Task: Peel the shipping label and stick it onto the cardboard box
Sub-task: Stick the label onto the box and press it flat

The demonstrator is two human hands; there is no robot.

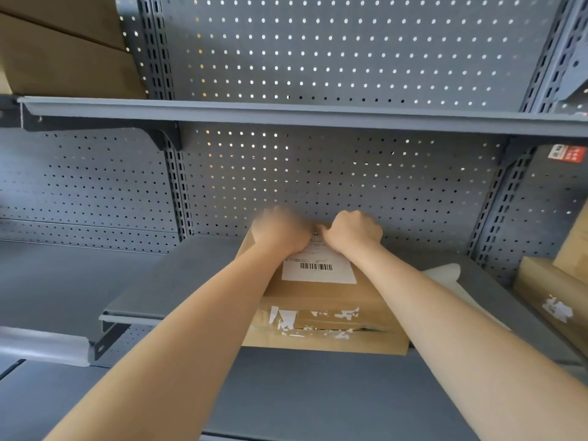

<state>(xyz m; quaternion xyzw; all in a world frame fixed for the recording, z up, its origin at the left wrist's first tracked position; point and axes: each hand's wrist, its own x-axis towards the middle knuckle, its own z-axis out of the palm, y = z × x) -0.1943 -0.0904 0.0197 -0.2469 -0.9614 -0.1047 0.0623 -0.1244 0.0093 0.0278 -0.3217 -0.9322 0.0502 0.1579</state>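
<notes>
- Nearest, two bare forearms reach forward and up from the bottom corners, converging over a grey metal shelf (178, 281).
- A brown cardboard box (324, 300) sits on that shelf, its near edge overhanging the front lip. The near part of its top carries clear tape and ragged white scraps of torn paper.
- Farther back on the box top lies a white rectangular shipping label (319, 268) with a black barcode, flat on the cardboard; its far end runs under both hands.
- The left hand (281, 232) is curled knuckles-up on the far left part of the label. It is blurred, so I cannot tell whether its grip is clamped on anything.
- The right hand (353, 232) is curled the same way just beside it, on the label's far right part. Its fingers are tucked under and hidden, and I cannot tell that grip either.
- To the right of the box, a pale curled sheet of backing paper (451, 278) lies on the shelf, partly behind the right forearm.
- At the far right stand more brown cardboard cartons (553, 291).
- Behind everything is a grey perforated metal back panel (350, 183), with an upper grey shelf (286, 114) above it and another brown box (63, 49) at top left.
</notes>
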